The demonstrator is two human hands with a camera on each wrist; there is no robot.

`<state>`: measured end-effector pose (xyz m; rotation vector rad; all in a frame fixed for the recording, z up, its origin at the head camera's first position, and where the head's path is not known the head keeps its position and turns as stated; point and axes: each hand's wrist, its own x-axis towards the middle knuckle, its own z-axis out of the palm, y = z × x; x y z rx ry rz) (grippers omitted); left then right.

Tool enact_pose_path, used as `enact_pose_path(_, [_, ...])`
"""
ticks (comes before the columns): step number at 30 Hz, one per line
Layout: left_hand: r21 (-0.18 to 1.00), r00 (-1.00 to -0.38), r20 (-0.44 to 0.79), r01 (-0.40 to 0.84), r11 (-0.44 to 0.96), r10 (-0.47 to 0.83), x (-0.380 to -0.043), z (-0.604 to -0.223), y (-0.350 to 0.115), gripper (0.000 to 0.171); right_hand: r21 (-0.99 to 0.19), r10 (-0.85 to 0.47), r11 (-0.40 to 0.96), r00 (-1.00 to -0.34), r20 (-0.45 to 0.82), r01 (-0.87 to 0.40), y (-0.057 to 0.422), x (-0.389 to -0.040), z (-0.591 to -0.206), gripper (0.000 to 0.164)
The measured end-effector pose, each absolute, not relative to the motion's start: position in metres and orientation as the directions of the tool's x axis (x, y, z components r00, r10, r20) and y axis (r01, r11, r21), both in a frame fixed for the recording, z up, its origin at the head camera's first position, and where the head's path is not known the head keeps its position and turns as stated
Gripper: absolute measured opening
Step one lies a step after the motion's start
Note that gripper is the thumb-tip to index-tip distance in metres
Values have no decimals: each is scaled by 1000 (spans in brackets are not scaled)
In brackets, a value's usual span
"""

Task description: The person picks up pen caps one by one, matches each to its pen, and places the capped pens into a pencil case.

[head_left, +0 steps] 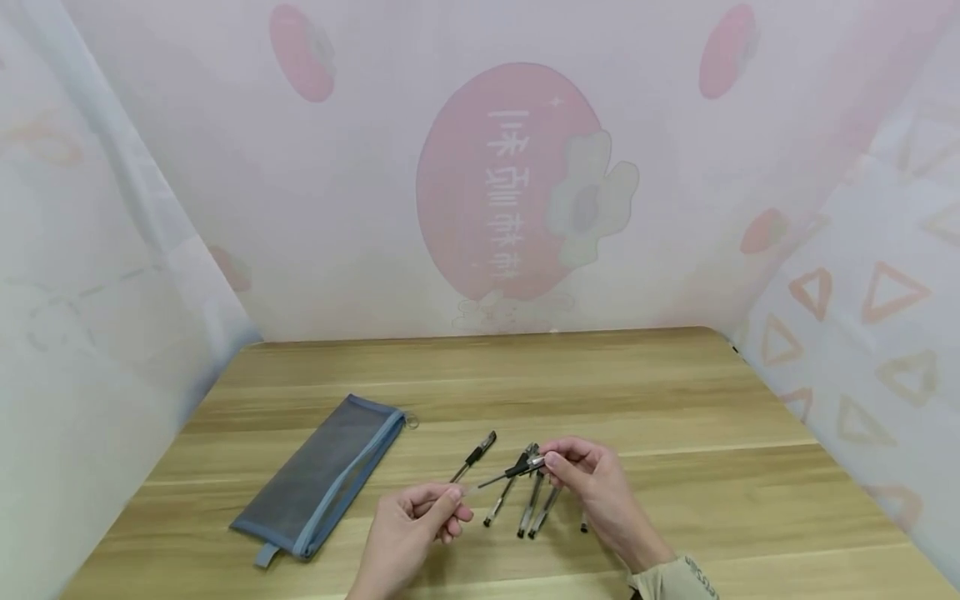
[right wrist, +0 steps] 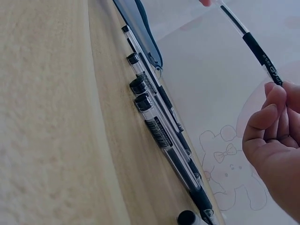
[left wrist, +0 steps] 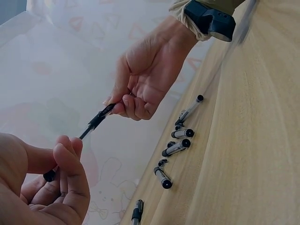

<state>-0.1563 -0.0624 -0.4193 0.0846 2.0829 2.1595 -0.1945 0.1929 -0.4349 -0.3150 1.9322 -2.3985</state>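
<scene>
Both hands hold one clear-barrelled gel pen (head_left: 517,468) with a black grip, stretched between them above the table. My left hand (head_left: 411,527) pinches its rear end between thumb and fingers; in the left wrist view a black end plug (left wrist: 49,175) shows beside the palm. At the other end, my right hand (head_left: 600,487) pinches the pen near its tip, with thumb and fingers covering that end. Under and behind the hands lie several similar pens (right wrist: 159,133) with black caps and end plugs, most of them nearly parallel. One pen (head_left: 480,450) rests apart, behind my left hand.
A blue-grey mesh zip pouch (head_left: 315,475) lies at the left of the wooden table (head_left: 675,400), with a ring at its far corner. One more pen's black end (head_left: 584,527) shows beside the right wrist. Printed cloth walls (head_left: 360,208) enclose the table's back and sides.
</scene>
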Motion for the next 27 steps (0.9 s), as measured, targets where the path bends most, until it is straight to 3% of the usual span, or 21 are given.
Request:
enact_pose_path(18, [998,-990,-52,-57,-36,130,-155,-421,-62,19,-987,-157,-137,-982,101,-80,190,-191,-434,32])
enact_pose_path(27, [992,-968,-60,-85,-92,243,-153,-417,-60,30,-978,-192,-180,-972,139,-104,200,-194,-431,33])
